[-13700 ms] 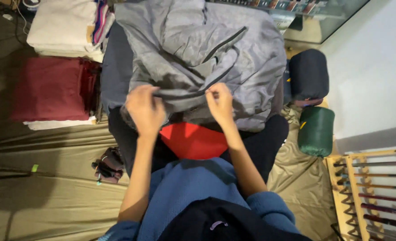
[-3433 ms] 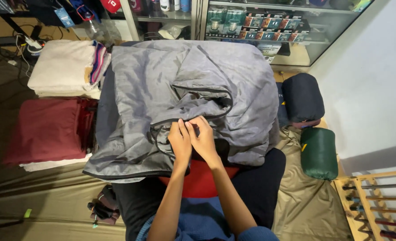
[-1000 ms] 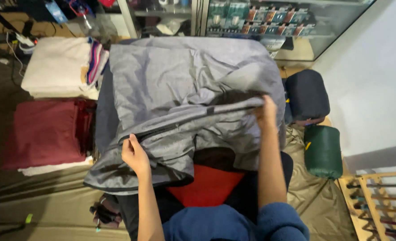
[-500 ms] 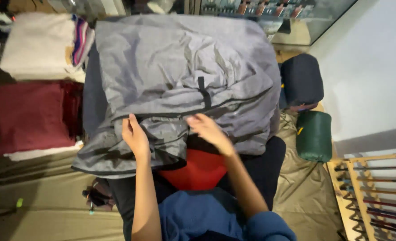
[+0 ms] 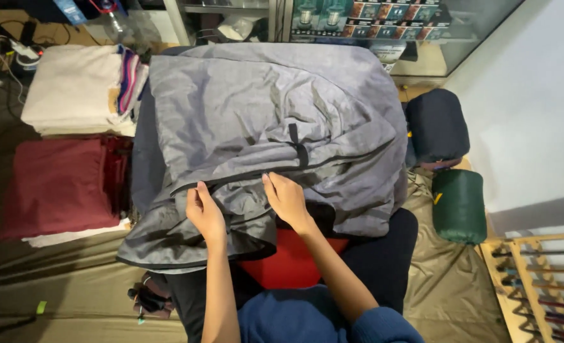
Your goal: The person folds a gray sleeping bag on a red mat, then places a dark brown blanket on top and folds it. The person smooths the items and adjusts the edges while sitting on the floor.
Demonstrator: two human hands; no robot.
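Grey sleeping bag point(image 5: 263, 121) — left hand point(image 5: 205, 216) and right hand point(image 5: 288, 200) flat on its edge.

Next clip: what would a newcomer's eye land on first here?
The big grey sleeping bag spread across the middle, with the left hand and right hand resting flat on its folded near edge. Next, the dark red folded fabric at the left and two rolled bags at the right, navy above green.
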